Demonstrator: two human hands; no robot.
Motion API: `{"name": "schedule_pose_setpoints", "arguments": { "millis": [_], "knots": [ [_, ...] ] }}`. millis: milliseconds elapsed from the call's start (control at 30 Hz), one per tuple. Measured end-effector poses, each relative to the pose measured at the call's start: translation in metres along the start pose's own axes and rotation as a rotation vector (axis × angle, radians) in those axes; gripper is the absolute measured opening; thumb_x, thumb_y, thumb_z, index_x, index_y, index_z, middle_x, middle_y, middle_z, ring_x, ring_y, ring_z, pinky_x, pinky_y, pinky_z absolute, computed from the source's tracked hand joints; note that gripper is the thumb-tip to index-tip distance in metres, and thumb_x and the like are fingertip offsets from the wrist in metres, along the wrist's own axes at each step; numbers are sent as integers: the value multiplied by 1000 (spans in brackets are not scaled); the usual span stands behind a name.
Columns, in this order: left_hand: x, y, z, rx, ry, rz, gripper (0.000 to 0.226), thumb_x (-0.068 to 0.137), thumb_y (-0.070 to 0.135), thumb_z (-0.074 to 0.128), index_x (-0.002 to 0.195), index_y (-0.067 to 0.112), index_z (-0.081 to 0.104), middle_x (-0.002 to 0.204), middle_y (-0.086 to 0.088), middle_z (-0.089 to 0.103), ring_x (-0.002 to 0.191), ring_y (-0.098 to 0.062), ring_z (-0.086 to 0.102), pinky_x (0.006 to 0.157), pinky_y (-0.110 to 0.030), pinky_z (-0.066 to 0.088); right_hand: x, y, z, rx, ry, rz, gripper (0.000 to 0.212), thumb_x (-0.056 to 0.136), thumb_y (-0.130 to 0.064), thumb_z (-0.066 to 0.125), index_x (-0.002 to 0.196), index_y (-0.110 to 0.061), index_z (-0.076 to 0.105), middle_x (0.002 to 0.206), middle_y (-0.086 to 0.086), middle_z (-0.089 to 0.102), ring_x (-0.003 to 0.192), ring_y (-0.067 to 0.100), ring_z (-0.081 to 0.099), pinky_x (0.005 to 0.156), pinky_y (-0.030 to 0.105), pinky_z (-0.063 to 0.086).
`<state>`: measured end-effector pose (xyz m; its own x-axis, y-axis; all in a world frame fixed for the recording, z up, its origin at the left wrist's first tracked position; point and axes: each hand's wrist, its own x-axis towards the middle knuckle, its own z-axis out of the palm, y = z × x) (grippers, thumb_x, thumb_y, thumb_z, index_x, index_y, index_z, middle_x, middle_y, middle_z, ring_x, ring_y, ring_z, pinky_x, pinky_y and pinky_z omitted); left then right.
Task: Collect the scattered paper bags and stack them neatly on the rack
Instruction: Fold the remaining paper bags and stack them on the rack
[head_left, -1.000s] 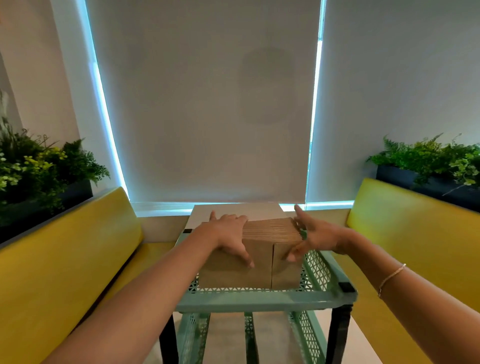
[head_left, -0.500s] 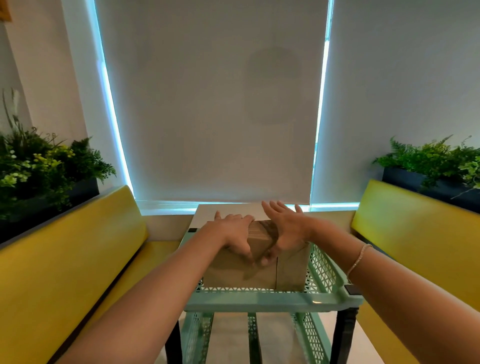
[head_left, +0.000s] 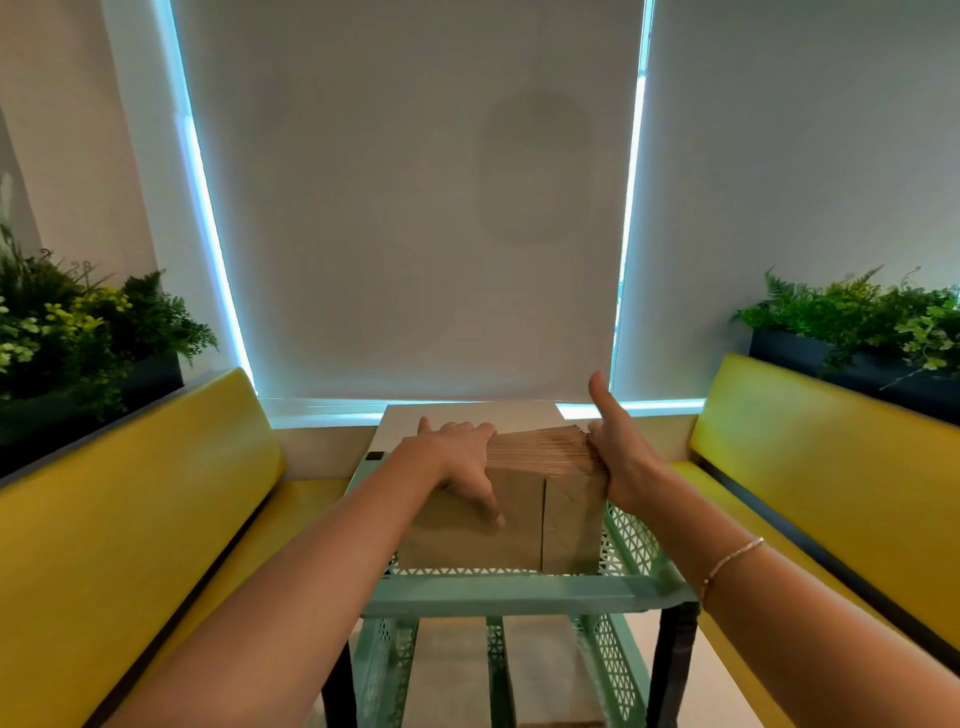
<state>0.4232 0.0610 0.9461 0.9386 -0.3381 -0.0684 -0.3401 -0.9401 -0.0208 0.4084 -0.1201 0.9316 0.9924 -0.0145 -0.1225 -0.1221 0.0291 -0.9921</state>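
Note:
A thick stack of brown paper bags (head_left: 519, 525) stands on edge in the top tray of the mint-green mesh rack (head_left: 519, 595). My left hand (head_left: 457, 457) holds the stack's left part, fingers draped over the top edges and thumb down the front face. My right hand (head_left: 621, 457) presses against the stack's right side at the top corner, thumb raised. Its fingers lie against the bags' edges and are partly hidden.
A white table (head_left: 467, 415) sits right behind the rack under the window blinds. Yellow benches run along the left (head_left: 130, 519) and right (head_left: 831, 467), each backed by a planter of green plants (head_left: 78, 332) (head_left: 857, 317). The rack's lower shelves show below.
My right hand moved from the right side onto the top of the stack, then back to the right side with the thumb up. My left hand stayed on the stack.

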Motion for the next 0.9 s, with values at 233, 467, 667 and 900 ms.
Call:
{"name": "schedule_pose_setpoints", "arguments": {
  "millis": [233, 467, 667, 900],
  "knots": [
    [5, -3, 3, -8, 3, -19, 110, 58, 62, 77, 145, 25, 20, 141, -2, 41, 132, -25, 35, 113, -55, 10, -2, -1, -2, -2, -81, -39, 98, 68, -81, 42, 142, -18, 34, 89, 9, 68, 71, 17, 70, 59, 26, 53],
    [8, -5, 5, -13, 6, -9, 109, 59, 59, 78, 145, 26, 19, 142, -1, 39, 131, -24, 36, 112, -53, 16, -6, 13, -12, -183, -241, -138, 132, 58, -51, 78, 149, -24, -13, 143, 9, 37, 109, 21, 52, 88, 29, 45],
    [4, -9, 4, -85, 10, 57, 72, 65, 46, 81, 121, 20, 43, 119, -4, 57, 101, -20, 53, 88, -37, 45, -13, 15, -28, -523, -355, -163, 150, 55, -2, 85, 137, -27, -38, 130, 3, 34, 116, 26, 45, 95, 32, 44],
    [-4, -21, 11, -209, 117, 138, 47, 65, 38, 82, 85, 23, 43, 95, -3, 60, 85, -17, 52, 73, -31, 43, -3, 19, -29, -565, -324, -167, 149, 57, 4, 84, 138, -28, -36, 129, 2, 45, 120, 25, 48, 95, 34, 48]
  ]
}}
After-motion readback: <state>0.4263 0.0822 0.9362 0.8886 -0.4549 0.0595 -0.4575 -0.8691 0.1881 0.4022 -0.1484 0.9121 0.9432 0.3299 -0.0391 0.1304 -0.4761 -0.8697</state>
